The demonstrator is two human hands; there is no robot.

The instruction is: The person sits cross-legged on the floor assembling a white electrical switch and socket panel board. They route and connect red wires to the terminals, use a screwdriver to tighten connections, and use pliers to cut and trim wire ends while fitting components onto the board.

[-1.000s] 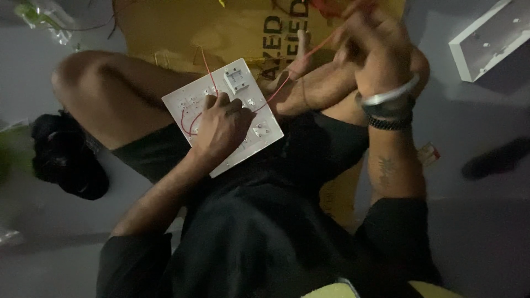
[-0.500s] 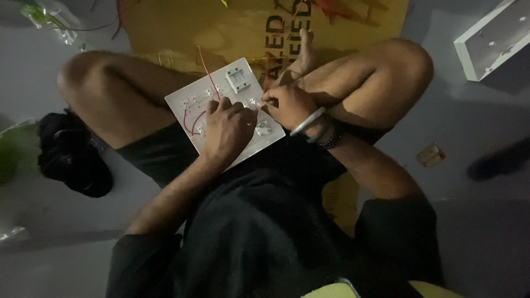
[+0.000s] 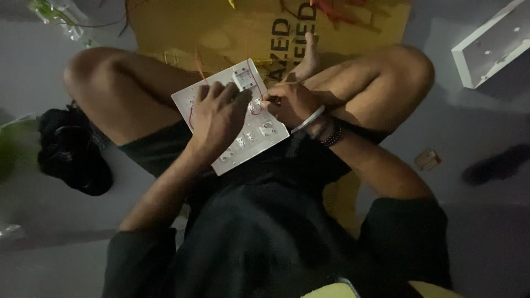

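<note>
Head view: white switch plate [image 3: 259,138] was pinned flat on the lap by the spread left hand [image 3: 218,118]; right hand [image 3: 287,102], just beside, was pinched shut on red wire [image 3: 255,107] at its upper right edge.

The grey floor [image 3: 497,232] carries a sheet of yellow-brown cardboard [image 3: 221,27] under the seated person's crossed legs. A black bundle of cloth or bag [image 3: 69,152] lies at the left, a clear plastic wrapper [image 3: 55,16] at the top left, a long white drilled box [image 3: 491,44] at the top right, a small pale packet [image 3: 428,159] at the right, and a dark blurred object [image 3: 494,165] beyond it.
</note>
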